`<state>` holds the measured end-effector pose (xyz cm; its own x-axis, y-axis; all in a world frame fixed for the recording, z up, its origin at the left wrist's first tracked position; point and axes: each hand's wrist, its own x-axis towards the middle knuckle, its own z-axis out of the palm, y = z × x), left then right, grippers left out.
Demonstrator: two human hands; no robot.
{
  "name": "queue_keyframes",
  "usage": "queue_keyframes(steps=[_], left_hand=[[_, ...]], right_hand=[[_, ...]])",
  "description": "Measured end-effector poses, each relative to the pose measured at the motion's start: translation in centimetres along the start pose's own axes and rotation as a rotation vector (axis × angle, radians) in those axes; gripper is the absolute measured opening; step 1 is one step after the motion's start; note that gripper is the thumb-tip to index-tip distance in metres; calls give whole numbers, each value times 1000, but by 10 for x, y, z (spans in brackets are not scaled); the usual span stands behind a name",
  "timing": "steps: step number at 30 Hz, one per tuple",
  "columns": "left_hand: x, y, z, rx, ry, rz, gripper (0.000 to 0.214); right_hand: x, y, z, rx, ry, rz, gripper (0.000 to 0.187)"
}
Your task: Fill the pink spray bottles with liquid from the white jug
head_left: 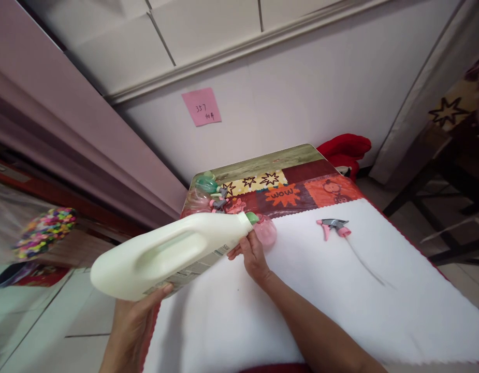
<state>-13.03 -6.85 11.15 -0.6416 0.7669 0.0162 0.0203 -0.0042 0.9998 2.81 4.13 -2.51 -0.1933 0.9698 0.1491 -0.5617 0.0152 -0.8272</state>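
My left hand grips the base of a large white jug with a moulded handle, held tilted on its side with the neck toward the table. The jug's mouth meets a small green funnel set in a pink bottle standing on the white cloth. My right hand is closed around the pink bottle just below the jug's neck; its fingers partly hide the bottle. A pink and grey spray trigger with a thin dip tube lies on the cloth to the right, apart from both hands.
At the table's far left corner sit a green lid, a clear pink bottle and another grey-pink sprayer. A patterned cloth covers the far end. A pink note hangs on the wall. A red object lies behind the table.
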Motion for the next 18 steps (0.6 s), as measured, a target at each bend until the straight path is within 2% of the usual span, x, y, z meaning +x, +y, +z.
queue_keyframes(steps=[18], left_hand=[[0, 0, -1, 12, -7, 5, 63]], right_hand=[[0, 1, 0, -5, -6, -3, 48]])
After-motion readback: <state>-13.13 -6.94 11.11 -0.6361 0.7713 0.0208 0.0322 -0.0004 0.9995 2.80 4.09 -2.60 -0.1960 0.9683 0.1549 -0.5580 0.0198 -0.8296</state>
